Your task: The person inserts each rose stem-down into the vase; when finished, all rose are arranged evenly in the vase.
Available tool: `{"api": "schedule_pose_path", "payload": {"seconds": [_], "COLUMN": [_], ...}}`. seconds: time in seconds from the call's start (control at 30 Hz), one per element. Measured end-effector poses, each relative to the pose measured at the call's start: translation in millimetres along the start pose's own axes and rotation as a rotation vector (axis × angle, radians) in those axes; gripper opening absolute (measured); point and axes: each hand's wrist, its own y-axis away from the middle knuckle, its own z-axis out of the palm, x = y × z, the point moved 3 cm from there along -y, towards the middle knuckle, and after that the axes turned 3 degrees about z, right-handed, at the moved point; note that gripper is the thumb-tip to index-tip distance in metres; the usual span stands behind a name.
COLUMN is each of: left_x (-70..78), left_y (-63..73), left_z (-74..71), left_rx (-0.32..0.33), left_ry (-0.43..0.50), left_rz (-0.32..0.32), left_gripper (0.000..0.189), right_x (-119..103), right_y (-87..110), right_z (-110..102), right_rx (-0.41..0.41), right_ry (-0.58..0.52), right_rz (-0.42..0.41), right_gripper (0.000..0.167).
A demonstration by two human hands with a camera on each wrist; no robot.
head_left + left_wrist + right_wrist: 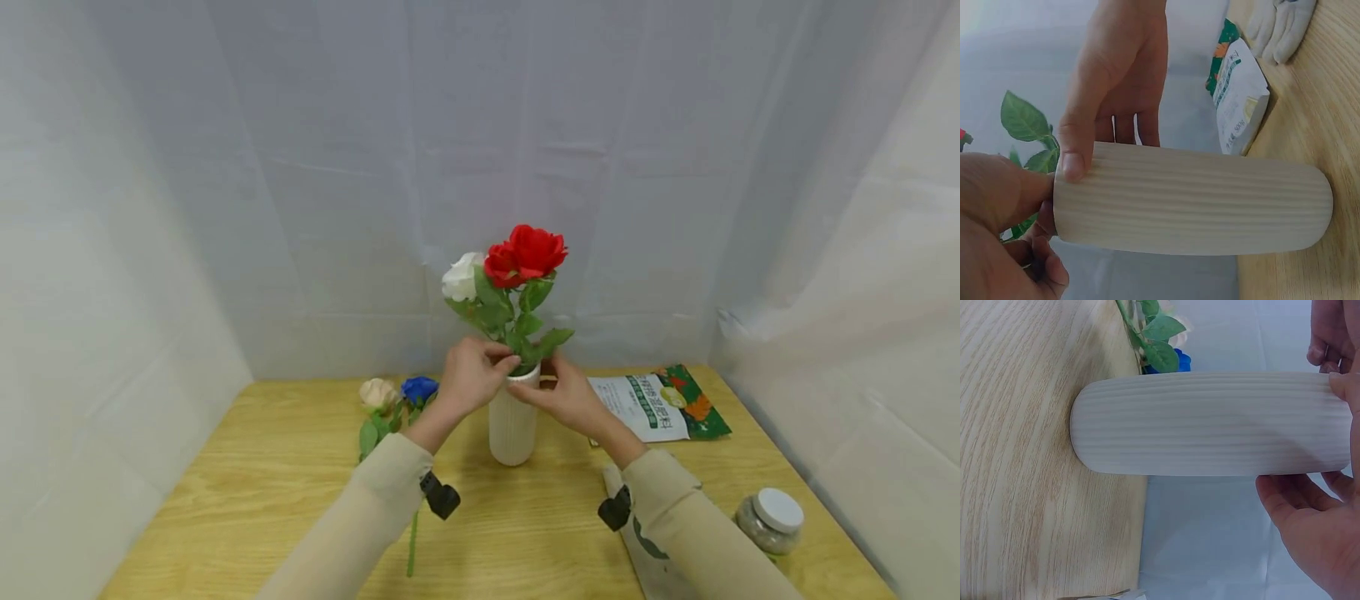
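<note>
A white ribbed vase (512,425) stands upright on the table, holding red roses (528,254) and a white rose (462,277) with green leaves. My right hand (567,398) grips the vase near its rim, the thumb on the near side, as the right wrist view also shows. At the vase mouth my left hand (474,372) pinches among the stems with thumb and fingers (1047,262). Which stem it holds is hidden. To the left lie a cream rose (378,394) and a blue rose (419,389), partly behind my left forearm.
A green and white printed packet (660,404) lies at the back right. Pale gloves (1282,31) are by my right forearm. A clear jar with a white lid (778,510) stands near the right edge. White sheeting (337,208) encloses the wooden table (225,500).
</note>
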Motion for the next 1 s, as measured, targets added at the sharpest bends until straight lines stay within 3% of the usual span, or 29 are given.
{"api": "schedule_pose_path", "payload": {"seconds": [0.3,0.57,0.83,1.0], "left_x": [3.4,11.8,10.5,8.8], "left_y": [-2.0,-6.4,-6.1,-5.8], "left_z": [1.0,4.2,6.4,5.6], "left_rx": [0.037,0.085,0.071,0.09], "left_ry": [0.076,0.074,0.054,0.005], "left_rz": [-0.046,-0.038,-0.117,-0.118], "left_gripper": [0.025,0.031,0.029,0.029], "right_x": [0.8,0.8,-1.0,-0.8], "right_y": [0.0,-0.3,-0.1,0.1], "right_z": [-1.4,-1.6,-2.7,-3.0], "right_rx": [0.008,-0.005,-0.018,-0.025], "right_ry": [0.0,-0.019,-0.017,-0.022], "right_rz": [-0.024,-0.025,-0.028,-0.04], "right_gripper": [0.07,0.071,0.077,0.078]}}
